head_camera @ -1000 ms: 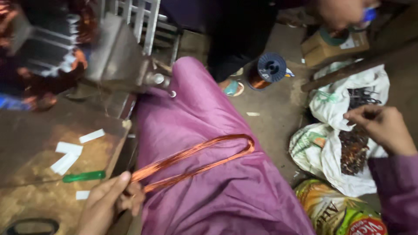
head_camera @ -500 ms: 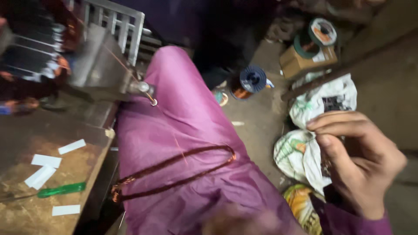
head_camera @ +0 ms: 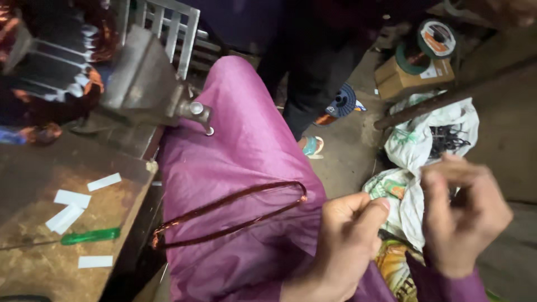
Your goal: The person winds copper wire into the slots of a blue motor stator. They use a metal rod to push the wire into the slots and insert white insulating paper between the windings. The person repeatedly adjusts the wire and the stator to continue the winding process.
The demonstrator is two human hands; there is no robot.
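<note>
An elongated loop of copper wire lies across my lap on purple cloth, one end hanging off by the bench edge. My left hand hovers low in the middle, just right of the loop and apart from it, thumb pinched against the fingertips. My right hand is close beside it on the right, fingers curled and pinched together. I see nothing between the fingers of either hand.
A worn bench at left carries white paper strips and a green tool. A wound motor stator and grey metal fixture sit behind. Another person's legs, a wire spool, cardboard box and white sacks crowd the floor.
My left hand has let go of the loop's near end and moved right to meet my right hand, which came down and inward. The loop stays on my lap.
</note>
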